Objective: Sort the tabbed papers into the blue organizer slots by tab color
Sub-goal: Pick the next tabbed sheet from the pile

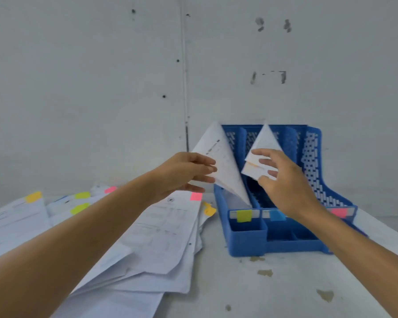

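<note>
My right hand (283, 180) and wrist covered the organizer's (246, 242) label strip at 4 o'clock, between the blue label (277, 215) and the pink label (339, 212), so whatever sat there was hidden. I couldn't tell the tab colour of the left sheet (221, 157) pinched in my left hand (186, 173), nor of the right sheet (264, 143). Print on the pile (161, 226) was too blurred to read. The pile ran off the frame at 8 and 6 o'clock, as did both forearms.
</note>
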